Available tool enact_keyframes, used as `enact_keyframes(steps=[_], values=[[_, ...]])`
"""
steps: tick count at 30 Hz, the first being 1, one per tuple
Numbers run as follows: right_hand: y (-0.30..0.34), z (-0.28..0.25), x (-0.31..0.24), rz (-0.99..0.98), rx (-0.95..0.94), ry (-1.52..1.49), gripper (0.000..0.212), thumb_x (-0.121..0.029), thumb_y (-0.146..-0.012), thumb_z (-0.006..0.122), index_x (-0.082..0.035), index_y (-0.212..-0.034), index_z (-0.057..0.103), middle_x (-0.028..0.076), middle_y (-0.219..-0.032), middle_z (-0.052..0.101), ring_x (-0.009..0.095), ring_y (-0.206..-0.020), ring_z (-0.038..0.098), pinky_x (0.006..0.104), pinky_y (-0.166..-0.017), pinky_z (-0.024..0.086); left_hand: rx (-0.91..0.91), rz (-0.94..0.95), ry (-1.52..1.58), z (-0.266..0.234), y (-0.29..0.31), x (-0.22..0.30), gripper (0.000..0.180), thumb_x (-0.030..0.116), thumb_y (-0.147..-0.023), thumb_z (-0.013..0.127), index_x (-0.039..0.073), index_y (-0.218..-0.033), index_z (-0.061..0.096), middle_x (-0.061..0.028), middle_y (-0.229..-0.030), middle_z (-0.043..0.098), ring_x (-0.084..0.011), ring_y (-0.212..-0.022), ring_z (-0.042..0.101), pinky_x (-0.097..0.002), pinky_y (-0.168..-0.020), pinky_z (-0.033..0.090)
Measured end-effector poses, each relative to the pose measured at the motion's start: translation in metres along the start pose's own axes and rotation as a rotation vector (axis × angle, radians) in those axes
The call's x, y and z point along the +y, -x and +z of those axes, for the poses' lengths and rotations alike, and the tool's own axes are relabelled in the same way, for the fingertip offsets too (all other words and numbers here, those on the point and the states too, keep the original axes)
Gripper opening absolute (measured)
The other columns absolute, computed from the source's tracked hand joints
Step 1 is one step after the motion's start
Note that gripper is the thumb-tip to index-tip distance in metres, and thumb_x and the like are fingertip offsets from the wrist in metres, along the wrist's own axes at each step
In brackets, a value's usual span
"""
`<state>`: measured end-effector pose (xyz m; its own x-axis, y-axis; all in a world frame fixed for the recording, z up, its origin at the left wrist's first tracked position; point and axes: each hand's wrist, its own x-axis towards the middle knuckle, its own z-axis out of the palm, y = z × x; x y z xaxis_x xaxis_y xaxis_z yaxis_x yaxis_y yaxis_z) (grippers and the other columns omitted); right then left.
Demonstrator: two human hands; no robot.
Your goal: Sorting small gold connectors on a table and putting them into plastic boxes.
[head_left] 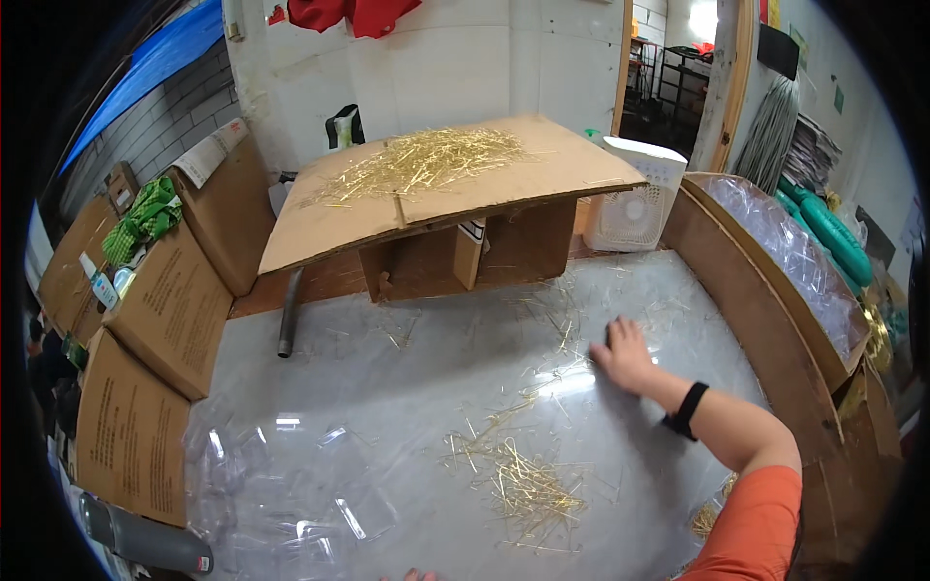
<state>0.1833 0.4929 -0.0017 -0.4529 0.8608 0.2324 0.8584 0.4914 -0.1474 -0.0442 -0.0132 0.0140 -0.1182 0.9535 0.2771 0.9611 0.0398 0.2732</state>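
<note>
My right hand [625, 360] reaches forward over the smooth grey tabletop [387, 387], its fingers close together and bent down. Something small and dark shows between the thumb and forefinger; I cannot make out what it is. Thin gold-coloured wire pieces [565, 324] lie strewn just left of this hand. Nearer to me is a loose heap of the same wire pieces [533, 494]. Only the fingertips of my left hand [415, 575] show at the lower edge; the rest is cut off. Clear plastic boxes [281, 494] lie left of the heap.
A cardboard sheet [542, 174] bearing a large wire pile rests on an open carton [417, 261]. A dark tube [289, 315] stands under its left corner. A white fan [635, 198], cartons [136, 436], a grey bottle [145, 535] and a cardboard wall [765, 300] surround the tabletop.
</note>
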Motion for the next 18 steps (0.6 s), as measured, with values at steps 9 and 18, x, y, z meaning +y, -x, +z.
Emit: enact_keyframes(steps=[9, 18], values=[[-0.049, -0.036, -0.077, -0.185, 0.010, -0.237, 0.061, -0.054, -0.100, 0.052, -0.009, -0.141, 0.057, 0.025, -0.147, 0.048, 0.043, -0.136, 0.045, 0.0514, -0.115, 0.036, -0.006, 0.058, -0.036, 0.010, 0.010, -0.010, 0.079, 0.048, -0.085, 0.065, -0.001, -0.146, 0.051, -0.0195, -0.154, 0.046, -0.0393, -0.149, 0.035, -0.0732, -0.120, 0.020], [-0.038, -0.002, -0.141, -0.406, -0.242, -0.060, 0.080, -0.070, -0.098, 0.044, -0.018, -0.158, 0.039, 0.017, -0.166, 0.030, 0.043, -0.155, 0.020, 0.0594, -0.125, 0.012, 0.018, 0.037, 0.040, 0.003, 0.006, -0.006, 0.079, 0.047, -0.084, 0.072, -0.002, -0.142, 0.053, -0.0213, -0.150, 0.049, -0.0411, -0.147, 0.038, -0.0722, -0.119, 0.020]])
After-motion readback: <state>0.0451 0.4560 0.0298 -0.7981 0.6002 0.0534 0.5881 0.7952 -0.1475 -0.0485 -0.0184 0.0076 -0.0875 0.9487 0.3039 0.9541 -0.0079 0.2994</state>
